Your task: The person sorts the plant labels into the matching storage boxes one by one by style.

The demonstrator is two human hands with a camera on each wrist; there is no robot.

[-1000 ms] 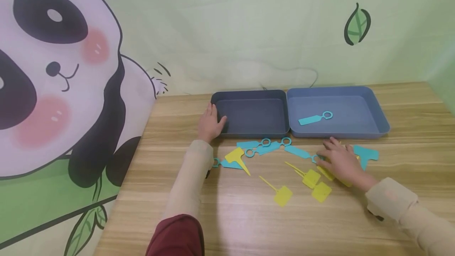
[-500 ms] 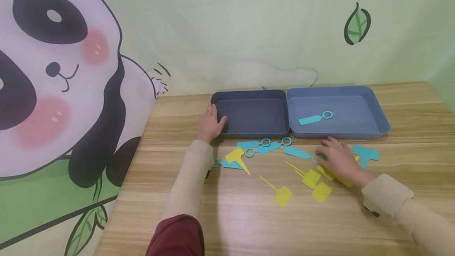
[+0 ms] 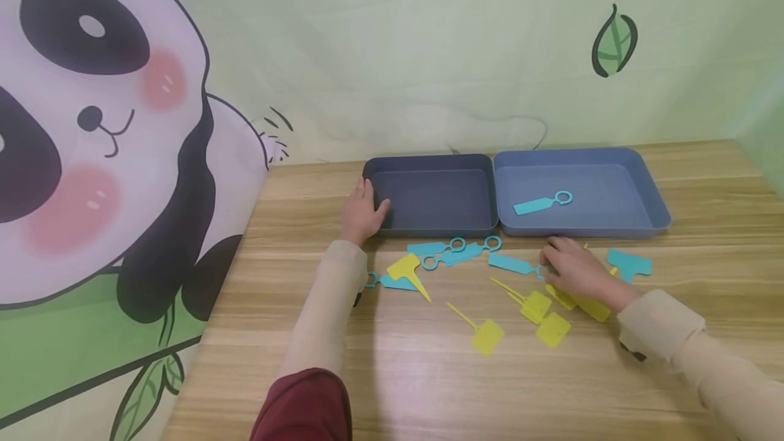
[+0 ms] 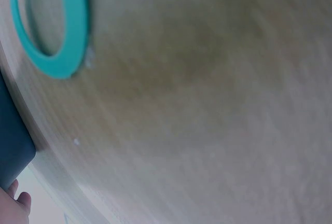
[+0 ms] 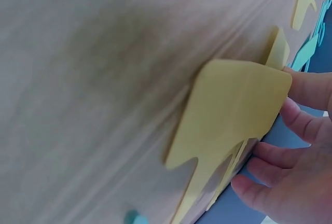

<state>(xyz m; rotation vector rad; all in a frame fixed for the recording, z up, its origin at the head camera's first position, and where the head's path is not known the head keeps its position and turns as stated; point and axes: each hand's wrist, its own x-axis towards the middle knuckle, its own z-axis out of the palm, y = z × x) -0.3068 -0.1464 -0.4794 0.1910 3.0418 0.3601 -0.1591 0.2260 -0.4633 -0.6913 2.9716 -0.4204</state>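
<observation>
Yellow tags lie mostly lower right of frame, around the right hand; whether its fingers grip cannot be determined. Left hand, fingers straight, apparently steadies the dark tray.

Left hand with fingers straight, thumb spread, right hand back upward, fingers bent, arms outstretched

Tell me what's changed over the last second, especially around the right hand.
The right hand has shifted slightly left, leaving more of the yellow tag near its wrist showing. I can't tell whether it has gripped anything. The left hand stays at the dark tray; the blue tag still lies in the blue tray.
</observation>
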